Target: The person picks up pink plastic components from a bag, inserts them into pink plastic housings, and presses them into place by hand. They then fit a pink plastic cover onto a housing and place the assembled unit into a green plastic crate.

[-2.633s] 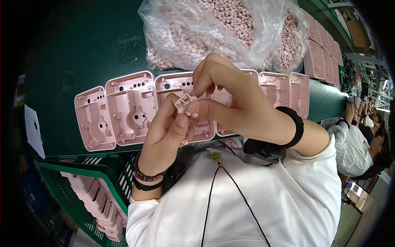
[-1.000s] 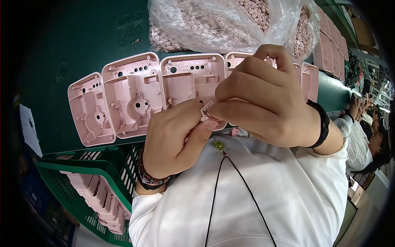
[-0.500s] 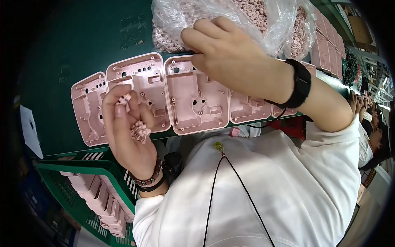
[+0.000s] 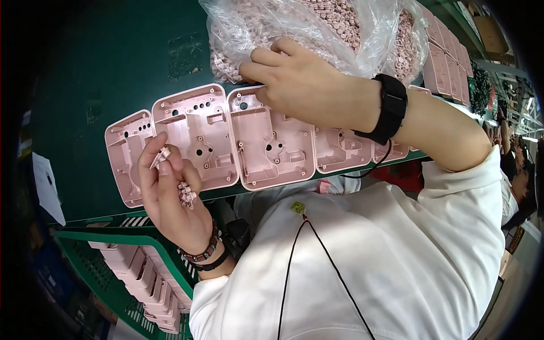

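Cupped palm up, my left hand [image 4: 156, 195] holds small pink plastic parts [image 4: 186, 194] in the palm. One more small part [image 4: 161, 156] is pinched between its thumb and fingertips. This hand is over the near edge of the left pink plastic housings [image 4: 221, 167]. My right hand [image 4: 300, 82], wearing a black band, hovers over the far edge of the middle housing [image 4: 255, 161]. Its fingers are curled, and their tips point down, hidden behind the hand, so what they hold cannot be seen.
A clear plastic bag [image 4: 238, 28] of many small pink parts lies behind the housings. Stacked pink housings [image 4: 439, 68] stand at the far right. A green crate [image 4: 93, 235] holding pink pieces [image 4: 136, 266] sits at the lower left. White paper [image 4: 48, 190] lies on the green table [image 4: 130, 51].
My right hand has shifted slightly left and nearer to me over the middle housing. My left hand has tilted a little and still holds its parts. The whole view has shifted slightly.
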